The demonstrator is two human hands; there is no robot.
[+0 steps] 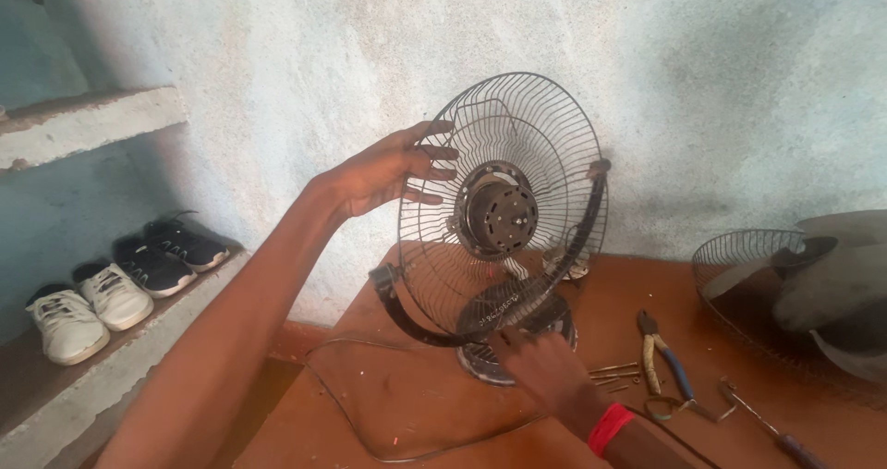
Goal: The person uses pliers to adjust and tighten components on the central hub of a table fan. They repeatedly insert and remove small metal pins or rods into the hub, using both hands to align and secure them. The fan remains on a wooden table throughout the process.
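Holding the wire fan guard (517, 155) with spread left hand (393, 169), keep it steady; right hand (545, 367) presses loosely on the fan base (480, 363).

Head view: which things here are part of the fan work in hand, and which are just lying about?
In hand:
- left hand on the rear fan guard
- right hand at the fan base
- motor
- pliers, screwdriver and screws nearby

Lying about:
- white shoes and black shoes on the ledge
- second guard with blade at right
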